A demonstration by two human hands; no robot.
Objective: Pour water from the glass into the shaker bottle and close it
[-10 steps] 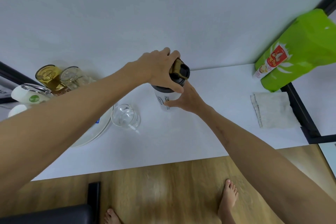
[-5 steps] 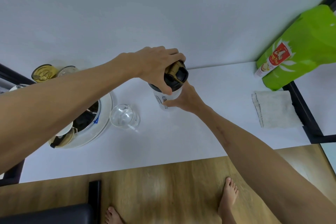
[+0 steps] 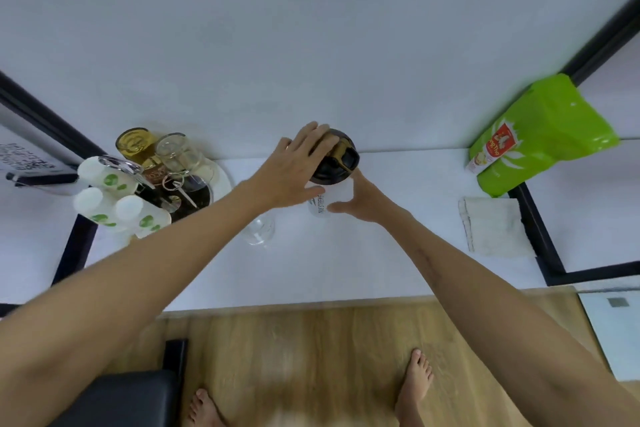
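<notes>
Shaker (image 3: 323, 203) upright on the white table (image 3: 346, 253), near the back wall, black lid (image 3: 334, 163) on. Left hand (image 3: 298, 170) lies over the lid, fingers spread and flat, not gripping. Right hand (image 3: 360, 199) wraps the shaker body, thumb in front. Empty glass (image 3: 258, 230) just left of the shaker, partly under the left forearm. Green bag (image 3: 540, 135) and cloth (image 3: 491, 227) far right.

We are seeing black lid (image 3: 334, 163) with gold clasp, white bottle (image 3: 320, 206) bearing dark lettering, bright green bag (image 3: 543, 135), white table (image 3: 398, 253).
</notes>
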